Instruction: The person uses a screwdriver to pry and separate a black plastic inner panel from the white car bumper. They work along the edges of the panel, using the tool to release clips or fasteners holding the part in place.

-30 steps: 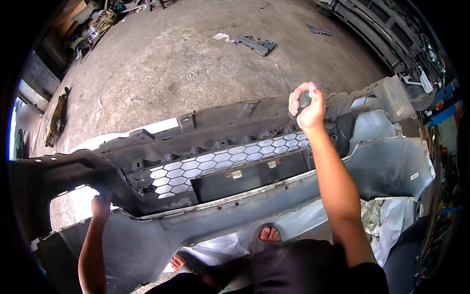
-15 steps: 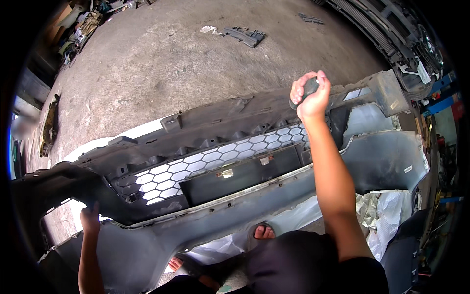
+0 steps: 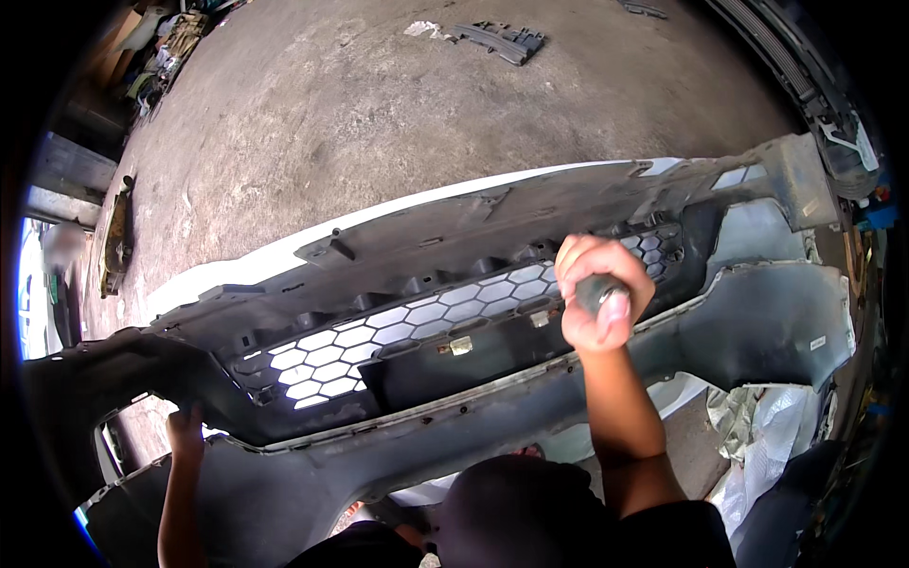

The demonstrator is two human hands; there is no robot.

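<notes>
My right hand has dropped across the grille.
Curled fingers bring a dark knob over the bumper around the grille; left of it, how my left hand grips, I can't tell.

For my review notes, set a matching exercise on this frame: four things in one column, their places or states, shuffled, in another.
Things
1. left bare hand
2. right bare hand
3. black hexagonal-mesh plastic grille
4. long dark-grey plastic part

Places or states
A. closed around a dark rounded object
B. on the grey concrete floor, beside a crumpled white scrap
C. at an opening near the left end of a grey curved plastic bumper
D. in the bumper's middle section

Pairs: 1-C; 2-A; 3-D; 4-B
</notes>
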